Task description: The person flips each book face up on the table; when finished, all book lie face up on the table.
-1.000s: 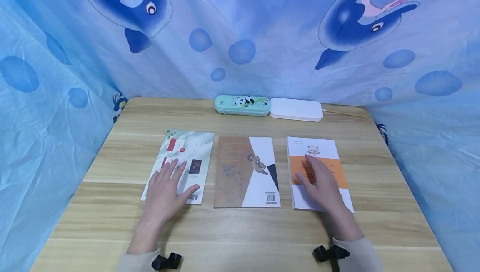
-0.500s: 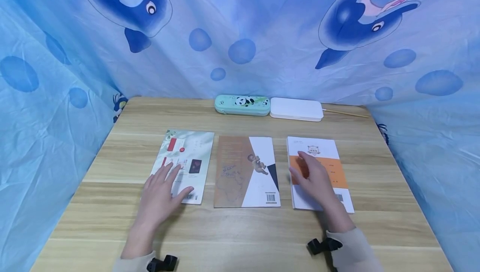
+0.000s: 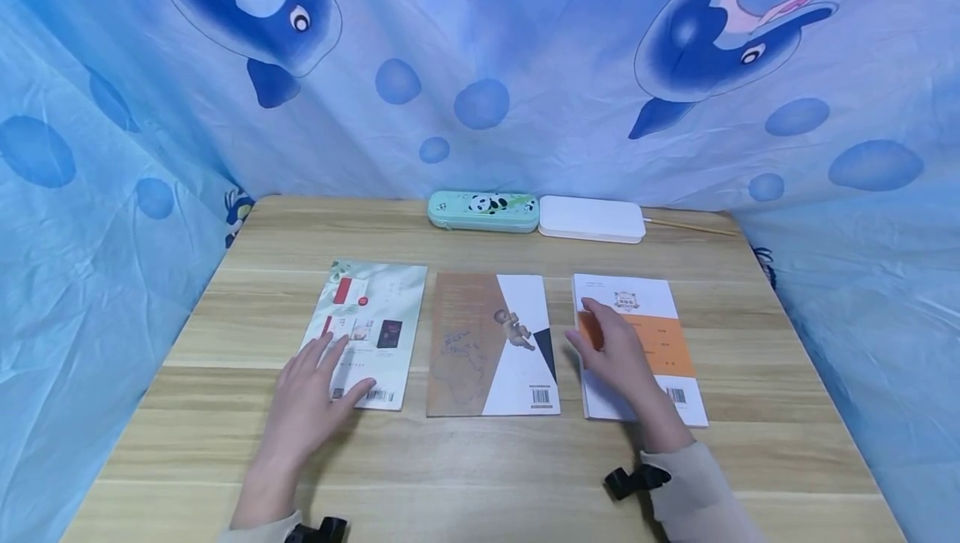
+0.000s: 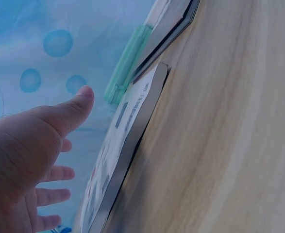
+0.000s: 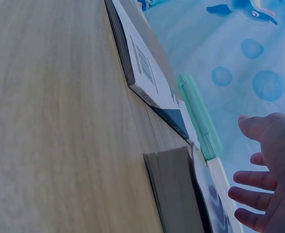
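Note:
Three books lie flat in a row on the wooden table. My left hand (image 3: 303, 401), fingers spread, is over the lower left part of the pale green book (image 3: 386, 285). In the left wrist view that hand (image 4: 30, 150) hovers above the book's cover (image 4: 115, 141) with nothing in it. The brown and white book (image 3: 465, 360) is in the middle, between the hands. My right hand (image 3: 618, 356) is over the left part of the thick white and orange book (image 3: 663, 343), fingers relaxed. The right wrist view shows this hand (image 5: 273, 170) holding nothing, above the thick book's page block (image 5: 174, 189).
Along the back edge lie a mint green pencil case (image 3: 483, 211) with a panda print, a white flat box (image 3: 591, 219) and a thin stick (image 3: 690, 227). A blue dolphin-print curtain (image 3: 555, 27) hangs behind the table (image 3: 480, 476) and along both sides.
Both hands have shifted left, the left one also back toward the person, uncovering more of the pale green book and of the orange band. The books have stayed in place.

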`<move>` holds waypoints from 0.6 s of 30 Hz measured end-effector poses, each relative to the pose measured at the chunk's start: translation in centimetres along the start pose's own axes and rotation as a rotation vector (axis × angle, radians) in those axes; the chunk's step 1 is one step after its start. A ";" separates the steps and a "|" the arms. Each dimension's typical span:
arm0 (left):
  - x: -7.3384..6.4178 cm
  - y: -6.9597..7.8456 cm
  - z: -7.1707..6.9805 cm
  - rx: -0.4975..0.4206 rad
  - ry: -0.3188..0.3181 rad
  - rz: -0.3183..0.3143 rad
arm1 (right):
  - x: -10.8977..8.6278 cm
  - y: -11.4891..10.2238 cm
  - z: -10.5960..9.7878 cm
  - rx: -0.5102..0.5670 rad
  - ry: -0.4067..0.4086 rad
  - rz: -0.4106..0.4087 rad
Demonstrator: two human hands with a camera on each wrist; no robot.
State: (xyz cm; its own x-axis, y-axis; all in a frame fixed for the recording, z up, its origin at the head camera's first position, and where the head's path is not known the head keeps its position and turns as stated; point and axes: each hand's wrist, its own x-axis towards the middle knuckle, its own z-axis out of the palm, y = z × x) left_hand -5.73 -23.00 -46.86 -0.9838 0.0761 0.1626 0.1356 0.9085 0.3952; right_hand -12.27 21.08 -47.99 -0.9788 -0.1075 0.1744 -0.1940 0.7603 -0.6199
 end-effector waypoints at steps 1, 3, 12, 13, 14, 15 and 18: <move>-0.1 -0.1 0.0 -0.006 -0.006 -0.008 | 0.1 0.0 0.1 -0.004 0.000 -0.001; -0.2 -0.3 -0.1 -0.014 -0.008 -0.018 | 0.2 0.0 0.2 -0.001 0.003 -0.008; -0.5 -1.0 -0.5 -0.032 -0.015 -0.055 | 1.3 -0.5 0.5 0.001 0.007 -0.048; -0.5 -1.1 -0.5 -0.031 -0.013 -0.056 | 1.4 -0.6 0.5 0.001 0.007 -0.051; -0.6 -1.2 -0.5 -0.031 -0.011 -0.055 | 1.6 -0.7 0.6 0.001 0.005 -0.051; -0.6 -1.3 -0.5 -0.031 -0.009 -0.055 | 1.7 -0.8 0.6 -0.001 0.003 -0.050; -0.7 -1.6 -0.5 -0.029 0.000 -0.055 | 2.1 -1.0 0.8 -0.007 -0.006 -0.058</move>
State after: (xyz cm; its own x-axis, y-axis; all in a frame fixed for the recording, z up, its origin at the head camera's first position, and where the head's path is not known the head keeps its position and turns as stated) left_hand -5.17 -24.75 -47.12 -0.9898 0.0262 0.1401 0.0846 0.8991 0.4294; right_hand -14.14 19.58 -47.58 -0.9663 -0.1556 0.2050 -0.2499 0.7572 -0.6034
